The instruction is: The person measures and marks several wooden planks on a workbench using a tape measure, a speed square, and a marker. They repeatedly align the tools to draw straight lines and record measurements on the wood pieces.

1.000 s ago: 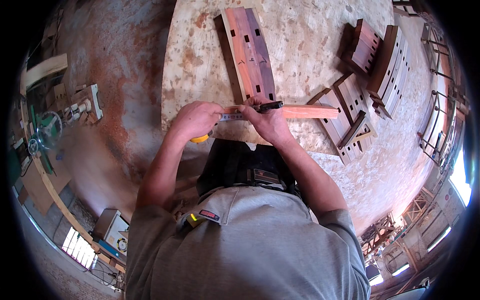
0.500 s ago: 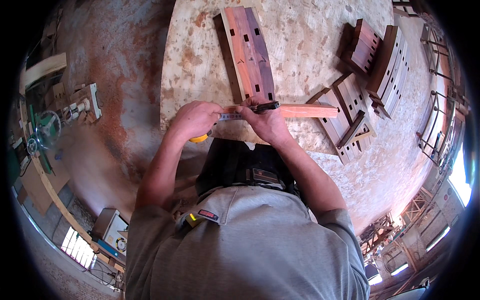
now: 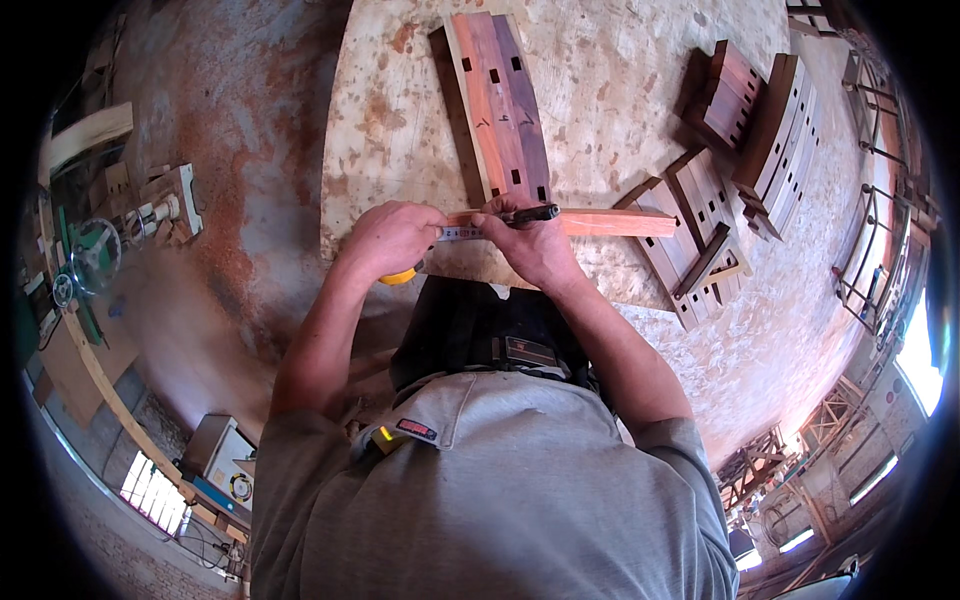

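Observation:
My left hand (image 3: 388, 238) is closed at the left end of a reddish wooden strip (image 3: 622, 222), holding a tape measure with a yellow case (image 3: 398, 276) partly hidden under the palm. A short run of its pale blade (image 3: 460, 233) lies along the strip's near edge between my hands. With fingers curled, my right hand (image 3: 537, 245) presses on the strip and blade while gripping a dark pen (image 3: 535, 213) that points right. Just beyond the strip lie dark reddish boards (image 3: 500, 110) side by side, with square mortises and pencil-like marks.
The boards rest on a stained pale worktable (image 3: 620, 90). To the right are more slotted wooden pieces (image 3: 690, 225), a curved stack (image 3: 775, 140) and another block (image 3: 725, 95). A machine with a handwheel (image 3: 95, 255) stands at far left.

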Demonstrator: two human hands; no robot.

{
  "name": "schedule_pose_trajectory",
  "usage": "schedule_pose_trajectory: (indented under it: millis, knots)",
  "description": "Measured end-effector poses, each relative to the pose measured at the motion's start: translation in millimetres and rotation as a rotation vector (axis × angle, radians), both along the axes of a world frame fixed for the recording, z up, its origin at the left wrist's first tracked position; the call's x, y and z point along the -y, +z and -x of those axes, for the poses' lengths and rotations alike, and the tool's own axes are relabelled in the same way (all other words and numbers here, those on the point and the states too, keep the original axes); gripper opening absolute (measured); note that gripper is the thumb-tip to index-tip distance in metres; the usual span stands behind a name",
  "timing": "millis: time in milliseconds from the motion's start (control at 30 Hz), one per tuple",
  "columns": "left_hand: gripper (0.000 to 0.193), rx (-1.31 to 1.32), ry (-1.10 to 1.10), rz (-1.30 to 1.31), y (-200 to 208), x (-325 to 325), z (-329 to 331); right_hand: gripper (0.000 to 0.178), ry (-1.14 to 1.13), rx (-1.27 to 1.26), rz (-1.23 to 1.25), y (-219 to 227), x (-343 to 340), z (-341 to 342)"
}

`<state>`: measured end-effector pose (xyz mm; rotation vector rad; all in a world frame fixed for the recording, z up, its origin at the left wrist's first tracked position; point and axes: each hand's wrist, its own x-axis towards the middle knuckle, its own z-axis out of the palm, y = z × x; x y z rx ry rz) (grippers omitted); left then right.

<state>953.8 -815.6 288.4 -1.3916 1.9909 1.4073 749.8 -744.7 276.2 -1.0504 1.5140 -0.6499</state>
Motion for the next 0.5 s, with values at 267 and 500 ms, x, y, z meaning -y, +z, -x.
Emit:
schedule_pose_trajectory:
  millis: [267, 500]
  knots:
    - [0.03, 0.034, 0.017, -0.034, 3.9, 1.2, 2.9, 0.022, 0.01, -0.007, 0.004, -1.7, -0.6, 0.4]
    - [0.03, 0.005, 0.008, -0.008, -1.2, -1.3, 0.0, 0.022, 0.007, 0.009, -0.007, -0.3, -0.6, 0.3]
